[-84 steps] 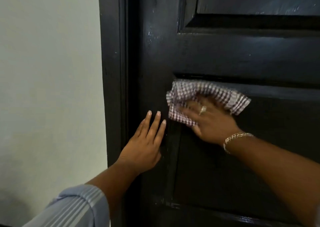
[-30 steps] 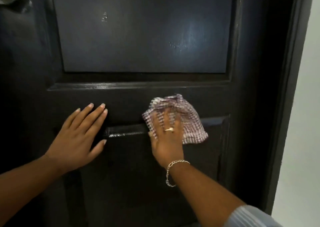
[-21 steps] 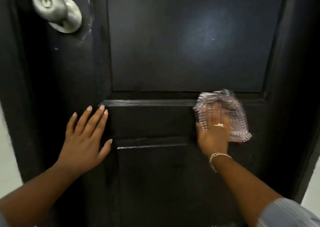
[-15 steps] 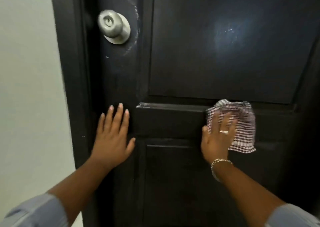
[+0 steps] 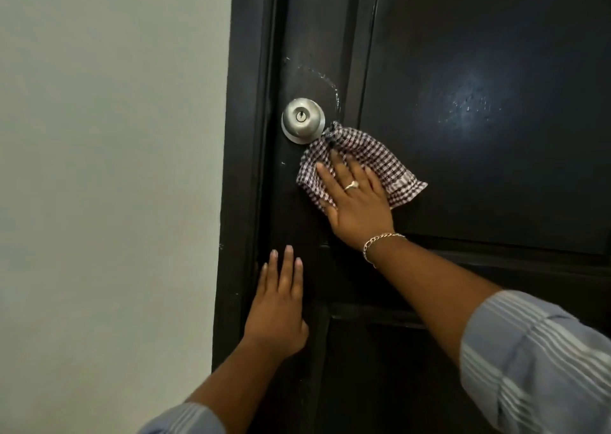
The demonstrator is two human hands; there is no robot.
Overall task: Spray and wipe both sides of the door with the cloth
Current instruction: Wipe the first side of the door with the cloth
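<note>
Two hands on the glossy black panelled wooden door (image 5: 463, 175), one job each. The right hand (image 5: 358, 202) lies flat, fingers straight and spread, pressing the one brown-and-white checked cloth (image 5: 367, 156) against the door just beside the single round silver metal knob (image 5: 302, 119), its top corner touching the knob's base, likely chasing the pale smears above. The left hand (image 5: 279, 304), fingers straight and close together, braces low by the dark frame (image 5: 244, 169), probably steadying the door. No spray bottle in sight.

Black door (image 5: 463, 70), silver knob (image 5: 302, 119), maroon-and-white checked cloth (image 5: 380, 159), pale wall (image 5: 109, 169).
</note>
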